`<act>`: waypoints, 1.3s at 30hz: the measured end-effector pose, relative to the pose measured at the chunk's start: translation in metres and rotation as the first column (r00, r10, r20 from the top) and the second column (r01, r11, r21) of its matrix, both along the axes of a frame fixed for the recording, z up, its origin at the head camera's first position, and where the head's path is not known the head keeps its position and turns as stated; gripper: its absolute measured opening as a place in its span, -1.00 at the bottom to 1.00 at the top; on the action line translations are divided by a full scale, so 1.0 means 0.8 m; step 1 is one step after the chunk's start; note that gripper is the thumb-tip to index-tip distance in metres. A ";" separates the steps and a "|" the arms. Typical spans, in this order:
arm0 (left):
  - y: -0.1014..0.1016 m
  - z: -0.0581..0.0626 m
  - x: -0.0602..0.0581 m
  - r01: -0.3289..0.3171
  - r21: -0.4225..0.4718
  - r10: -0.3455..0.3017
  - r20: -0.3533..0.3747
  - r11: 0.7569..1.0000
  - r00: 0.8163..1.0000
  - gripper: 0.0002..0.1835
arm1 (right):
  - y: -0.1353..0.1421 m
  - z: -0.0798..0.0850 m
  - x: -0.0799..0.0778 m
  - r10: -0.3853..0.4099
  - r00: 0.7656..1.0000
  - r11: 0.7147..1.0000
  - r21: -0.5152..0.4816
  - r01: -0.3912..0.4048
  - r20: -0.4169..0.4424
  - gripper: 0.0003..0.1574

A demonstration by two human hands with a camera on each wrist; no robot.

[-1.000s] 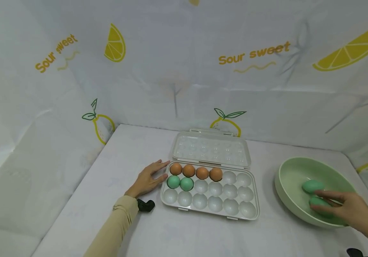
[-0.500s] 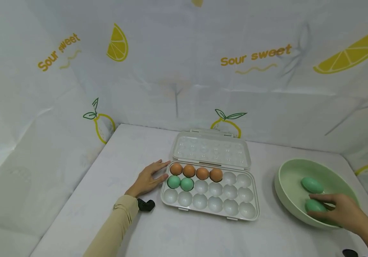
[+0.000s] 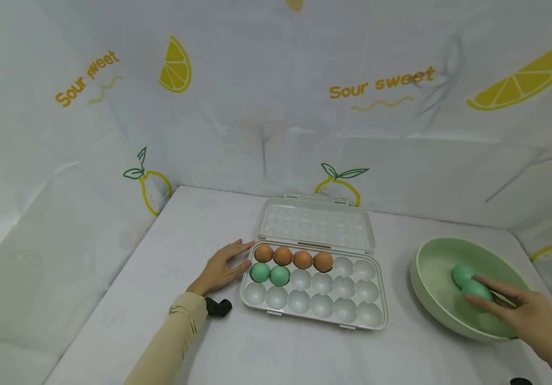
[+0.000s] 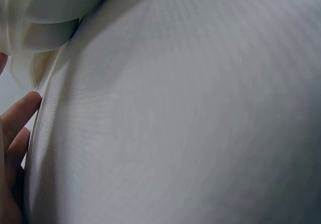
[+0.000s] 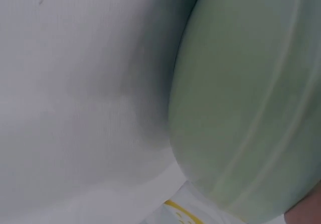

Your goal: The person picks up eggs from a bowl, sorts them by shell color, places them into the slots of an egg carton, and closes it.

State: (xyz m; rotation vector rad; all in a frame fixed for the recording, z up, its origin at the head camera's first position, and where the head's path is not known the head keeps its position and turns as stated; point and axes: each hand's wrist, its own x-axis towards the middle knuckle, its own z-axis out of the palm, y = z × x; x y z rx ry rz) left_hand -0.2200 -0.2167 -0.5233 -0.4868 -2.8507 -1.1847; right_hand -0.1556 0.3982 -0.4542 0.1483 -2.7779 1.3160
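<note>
My right hand (image 3: 521,310) reaches over the green bowl (image 3: 430,299) and pinches a green egg (image 3: 476,295) between thumb and fingers. Another green egg (image 3: 462,275) lies just behind it in the bowl. My left hand (image 3: 220,269) rests on the table with its fingers extended, the fingertips touching the left edge of the egg tray (image 3: 312,314). Several brown eggs (image 3: 303,260) fill part of the tray's back row. Two green eggs (image 3: 280,276) sit at the left of its middle row. In the right wrist view the bowl's outer wall (image 5: 235,98) hides most of the hand.
The tray's clear lid (image 3: 316,222) lies folded back behind it. A white cloth (image 3: 199,214) covers the table, and a lemon-print sheet (image 3: 237,117) hangs behind. Dark straps (image 3: 219,307) are at the wrists.
My right hand has closed on the front green egg and shifted it slightly up and toward the other one, which has turned in the bowl. The left hand has stayed put.
</note>
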 end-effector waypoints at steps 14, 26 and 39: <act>-0.001 0.001 0.001 0.010 0.012 -0.010 -0.014 1.000 1.000 -0.42 | -0.047 0.017 -0.010 -0.047 0.991 0.989 -0.142 0.029 -0.124 -0.38; -0.001 0.004 0.001 0.008 0.015 -0.008 0.016 1.000 1.000 -0.41 | -0.089 0.025 -0.018 -0.059 0.995 0.959 -0.280 0.033 -0.083 -0.31; 0.000 0.008 0.003 -0.002 -0.001 0.002 0.031 1.000 1.000 -0.41 | -0.172 0.031 -0.028 0.017 0.978 0.921 -0.378 -0.097 -0.209 -0.39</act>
